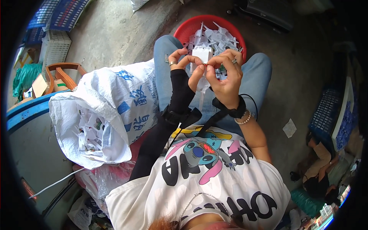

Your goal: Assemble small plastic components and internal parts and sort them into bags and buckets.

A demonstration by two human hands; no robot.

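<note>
Both of my hands meet above my lap, at the near rim of a red plastic basket (244, 42). My left hand (188, 68), in a black sleeve with rings on its fingers, is closed in a pinch. Opposite it, my right hand (227, 73) pinches too, with a bracelet on its wrist. Between the fingertips shows a thin red piece (205, 64) like a short wire, too small to make out fully. Just beyond the fingers is a flat white plastic casing (202, 53). Loose white plastic parts (220, 38) fill the basket.
To my left stands an open white woven sack (132, 90) holding white parts (90, 128). A blue-edged surface (28, 115) lies beyond it. Blue crates (67, 15) stand at the far left, a dark case (266, 14) at the far right. Another person (318, 163) is at the right.
</note>
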